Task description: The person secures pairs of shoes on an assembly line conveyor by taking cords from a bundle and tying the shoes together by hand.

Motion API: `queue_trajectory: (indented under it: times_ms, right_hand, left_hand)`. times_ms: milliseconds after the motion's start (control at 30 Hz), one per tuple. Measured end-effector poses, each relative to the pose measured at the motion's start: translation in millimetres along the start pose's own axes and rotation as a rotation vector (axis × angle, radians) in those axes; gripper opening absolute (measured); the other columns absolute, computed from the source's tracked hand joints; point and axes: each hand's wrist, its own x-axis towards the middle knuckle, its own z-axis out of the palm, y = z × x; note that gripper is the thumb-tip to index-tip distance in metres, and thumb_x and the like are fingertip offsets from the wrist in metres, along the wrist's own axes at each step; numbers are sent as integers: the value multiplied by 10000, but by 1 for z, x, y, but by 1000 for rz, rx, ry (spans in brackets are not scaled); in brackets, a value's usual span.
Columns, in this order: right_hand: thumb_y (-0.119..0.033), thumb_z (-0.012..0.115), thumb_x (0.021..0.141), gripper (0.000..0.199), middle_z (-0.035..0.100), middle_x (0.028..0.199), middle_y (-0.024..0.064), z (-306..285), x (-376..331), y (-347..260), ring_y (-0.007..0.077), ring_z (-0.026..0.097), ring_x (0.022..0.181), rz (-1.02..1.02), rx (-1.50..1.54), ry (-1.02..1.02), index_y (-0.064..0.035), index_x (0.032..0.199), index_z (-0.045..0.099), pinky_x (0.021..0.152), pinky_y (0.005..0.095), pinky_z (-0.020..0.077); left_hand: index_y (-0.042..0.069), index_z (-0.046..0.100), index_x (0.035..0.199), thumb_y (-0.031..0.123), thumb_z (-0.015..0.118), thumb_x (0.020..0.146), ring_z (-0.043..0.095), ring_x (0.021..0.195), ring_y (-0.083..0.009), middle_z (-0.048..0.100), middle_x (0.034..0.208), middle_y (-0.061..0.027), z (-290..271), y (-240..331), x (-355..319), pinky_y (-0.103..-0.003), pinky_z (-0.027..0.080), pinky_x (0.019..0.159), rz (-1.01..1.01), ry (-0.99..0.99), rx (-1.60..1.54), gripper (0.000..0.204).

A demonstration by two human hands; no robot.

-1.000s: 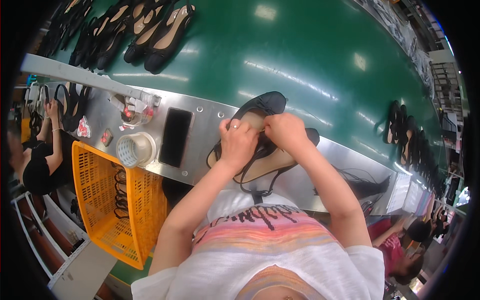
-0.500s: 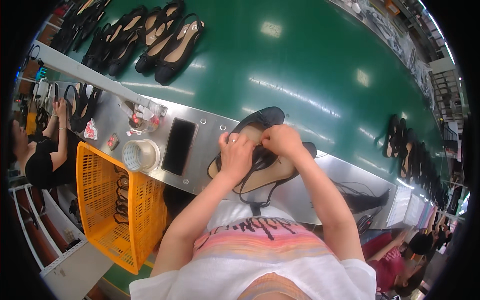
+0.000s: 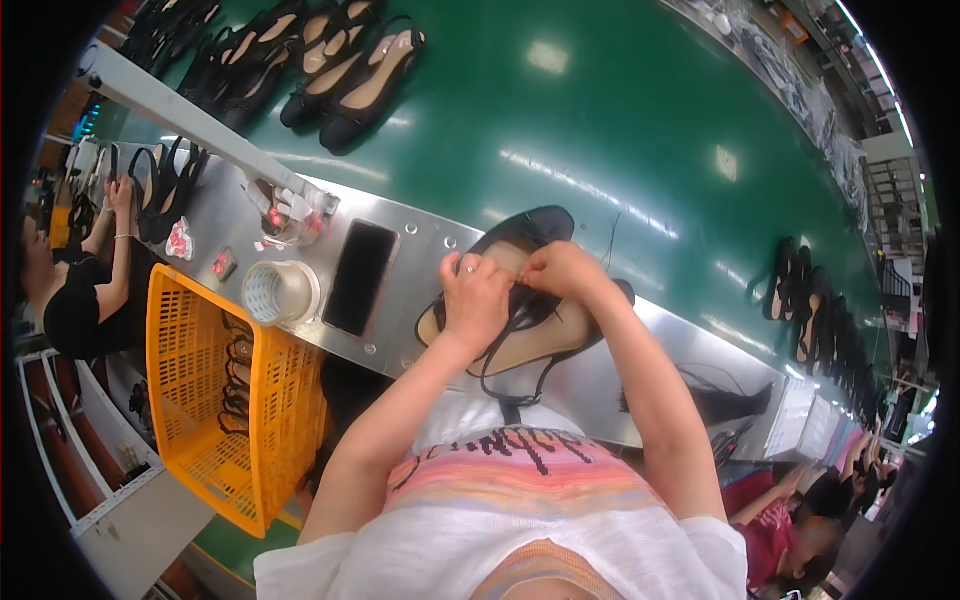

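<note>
Fingers [image 3: 468, 264] of the left hand [image 3: 478, 305] are curled over the side of the far black shoe [image 3: 548, 225] and seem to grasp it; those of the right hand [image 3: 565, 272] are bunched, tips together, at its opening. What is between these tips I cannot tell, because the hand covers it. The far shoe lies with its toe over the green table [image 3: 640, 120] and its back over the metal ledge [image 3: 408, 280]. Just beside it is the near black shoe [image 3: 540, 345], partly under the right forearm.

In my judgement, the first danger is the thin strap [image 3: 520, 400], which makes a loop close to the shirt [image 3: 540, 480]. If the person leans, it could catch there and pull a shoe crooked. Also, a fine dark line [image 3: 613, 235] rises near the right hand; if it is thread, a hasty tug could snap it. Should the left fingers loosen, the far shoe might twist on this smooth surface.
</note>
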Motion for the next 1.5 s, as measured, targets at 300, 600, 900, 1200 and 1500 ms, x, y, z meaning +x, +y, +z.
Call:
queue_trajectory:
  times_ms: [300,600,900,1200,1500]
  right_hand:
    - [-338,656,697,270,655,731,135,16,-12,14,277,642,691,-6,49,14,-82,772,699,644,361,500]
    - [-224,626,789,223,640,665,89,5,-29,-1,139,606,592,-60,163,105,-49,919,675,588,267,475]
    - [-304,738,694,450,668,889,101,-18,-155,61,290,615,899,-20,-317,256,-84,1068,620,789,363,477]
    - [-278,694,698,218,569,891,56,10,-127,20,262,517,885,-209,-366,517,-95,808,650,733,395,405]
    - [-284,691,676,220,640,763,99,51,-114,38,308,595,728,-94,-545,406,-141,840,654,686,438,444]
  left_hand:
    - [129,629,843,191,662,733,504,940,-210,547,849,-24,2,8,-16,-468,266,941,31,-136,72,130]
    - [106,572,792,169,622,761,501,864,-237,508,828,-57,18,-3,-10,-401,372,807,95,206,-29,87]
    - [48,492,894,159,473,924,568,734,-264,584,803,-108,-5,13,-43,-338,447,686,-358,93,-1021,117]
    - [52,398,935,99,407,957,400,652,-87,465,800,-31,-11,31,-20,-218,383,617,-132,154,-933,53]
    - [71,489,918,116,469,876,528,749,-300,518,809,-129,15,49,-33,-369,420,660,-3,-6,-984,65]
